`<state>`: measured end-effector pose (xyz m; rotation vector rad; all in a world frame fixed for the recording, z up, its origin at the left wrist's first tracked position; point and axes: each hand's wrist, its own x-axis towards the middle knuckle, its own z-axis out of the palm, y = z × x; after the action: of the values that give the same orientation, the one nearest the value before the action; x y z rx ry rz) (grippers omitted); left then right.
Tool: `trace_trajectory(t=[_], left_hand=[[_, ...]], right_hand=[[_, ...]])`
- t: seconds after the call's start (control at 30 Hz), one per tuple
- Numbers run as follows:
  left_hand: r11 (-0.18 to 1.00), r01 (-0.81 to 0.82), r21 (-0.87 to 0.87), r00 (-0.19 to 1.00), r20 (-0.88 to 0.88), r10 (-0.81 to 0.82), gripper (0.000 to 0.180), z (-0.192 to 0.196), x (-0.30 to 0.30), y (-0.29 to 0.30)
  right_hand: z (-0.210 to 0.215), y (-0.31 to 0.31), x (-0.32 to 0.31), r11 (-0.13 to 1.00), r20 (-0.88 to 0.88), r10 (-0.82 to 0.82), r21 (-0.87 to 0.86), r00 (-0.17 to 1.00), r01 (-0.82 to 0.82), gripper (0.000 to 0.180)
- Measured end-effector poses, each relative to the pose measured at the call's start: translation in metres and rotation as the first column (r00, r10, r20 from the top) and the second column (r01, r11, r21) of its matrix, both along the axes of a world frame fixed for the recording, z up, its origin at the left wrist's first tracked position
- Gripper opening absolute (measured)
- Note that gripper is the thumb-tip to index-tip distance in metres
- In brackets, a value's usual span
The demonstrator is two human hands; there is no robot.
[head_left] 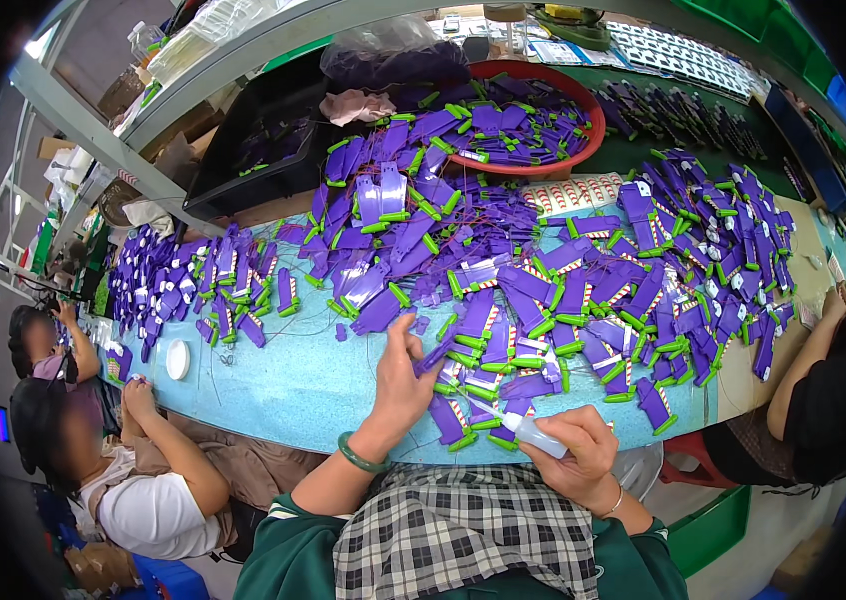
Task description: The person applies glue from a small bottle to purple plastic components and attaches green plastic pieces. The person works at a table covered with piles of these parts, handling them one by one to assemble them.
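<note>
Pinched in the fingers of my left hand is a flat purple plastic piece, tilted over the near side of a pile. My right hand is wrapped round a small translucent squeeze bottle. The bottle's thin nozzle points left, toward the held piece; I cannot tell whether it touches anything. Many similar purple pieces with bright green ends lie just beyond both hands, several with red-and-white striped strips. Thin dark wires run among them.
Heaped purple pieces spread across the light blue tabletop. A red basin and a black bin stand at the back. A white round dish sits at left. Co-workers sit at left; another person's arm rests at right. A metal frame post rises left.
</note>
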<state>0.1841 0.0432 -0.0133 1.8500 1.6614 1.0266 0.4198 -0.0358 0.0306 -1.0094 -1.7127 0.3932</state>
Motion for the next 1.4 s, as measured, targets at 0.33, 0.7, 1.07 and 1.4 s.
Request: trace_trajectory(t=[0.33, 0.7, 1.07, 1.4], left_hand=[[0.969, 0.133, -0.209, 0.753, 0.657, 0.038, 0.018, 0.059, -0.012, 0.026], [0.964, 0.262, 0.044, 0.888, -0.401, -0.223, 0.038, 0.028, 0.058, 0.028], [0.951, 0.307, 0.039, 0.912, -0.297, -0.283, 0.046, 0.023, 0.048, 0.027], [0.868, 0.436, -0.237, 0.627, 0.772, -0.104, 0.026, 0.040, 0.007, -0.021]], right_hand=[[0.000, -0.002, 0.008, 0.999, 0.005, -0.038, 0.036, 0.999, 0.037, 0.042], [0.002, -0.008, 0.024, 0.996, -0.004, -0.080, 0.037, 0.997, 0.080, 0.043], [-0.002, -0.004, 0.022, 0.998, -0.024, -0.037, 0.044, 0.999, 0.038, 0.041], [0.008, -0.002, 0.005, 0.997, 0.018, -0.071, 0.046, 0.997, 0.070, 0.043]])
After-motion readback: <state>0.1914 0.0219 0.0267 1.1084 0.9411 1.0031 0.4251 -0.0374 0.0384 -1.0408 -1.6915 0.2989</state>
